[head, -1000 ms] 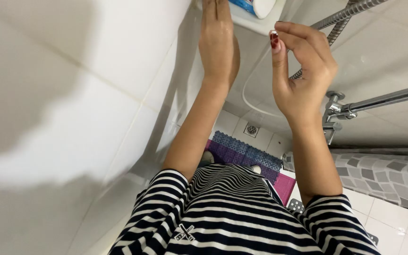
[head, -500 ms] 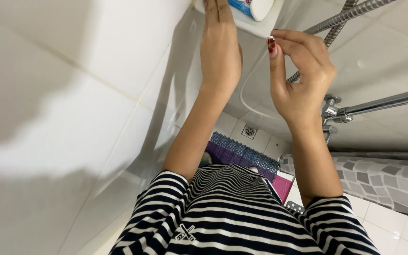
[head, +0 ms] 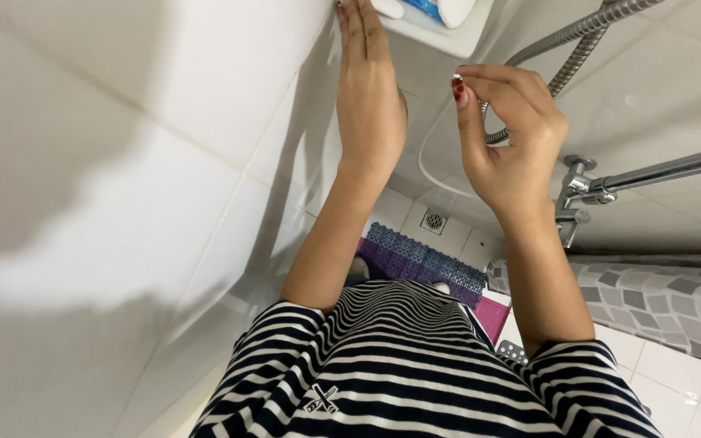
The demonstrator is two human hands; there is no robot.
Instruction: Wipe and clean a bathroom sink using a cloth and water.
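Nearest to the camera is the striped shirt [head: 399, 373], dark blue and white, with two sleeves ending just above the elbows. Two bare forearms rise from it toward the wall.

The right hand [head: 509, 134] is in the air, near the metal shower hose [head: 578, 49] but I cannot tell if it touches it. Its fingers are curled, and the thumb and first finger come together in a pinch; something very small and pale seems to be between the tips, too small to tell. One red painted nail shows on the thumb.

The left hand [head: 371, 89] is flat, the fingers straight and pressed together, stretched up along the white tiled wall [head: 148, 162]. The fingertips reach the edge of the white shelf [head: 440, 34]. It holds nothing.

The shelf is a small white corner shelf, at the top of the view, fixed to the wall. On it I count two things: one white rounded piece [head: 387, 8] just beside the left fingertips, and one blue and white container [head: 448, 8], partly cut by the frame.

Farther down are one chrome tap [head: 586, 191], one floor drain [head: 434, 221] and one purple mat [head: 423, 264].
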